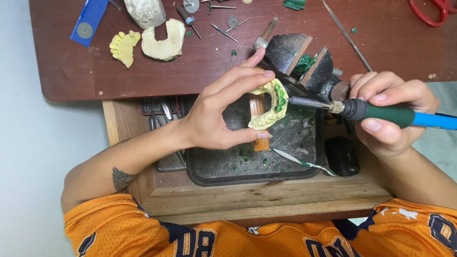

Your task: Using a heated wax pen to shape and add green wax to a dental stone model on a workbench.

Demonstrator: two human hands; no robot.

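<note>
While the left hand pinches the yellow dental cast over the dark tray, the right hand, at its three o'clock, closed around the heated wax tool, could scorch nearby fingertips if it slips.

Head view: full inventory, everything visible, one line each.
dental cast: 1, yellow with green wax teeth, held over the tray
heated wax tool: 1, green and blue handle, metal tip at the cast
tray: 1, black, in the wooden drawer, flecked with green wax
spare casts: 3, yellow and cream, tabletop far left
burs: several, metal, tabletop centre
scissors: 1, red, top right
table: 1, dark red-brown
left hand: pinches the cast
right hand: grips the wax tool
</note>
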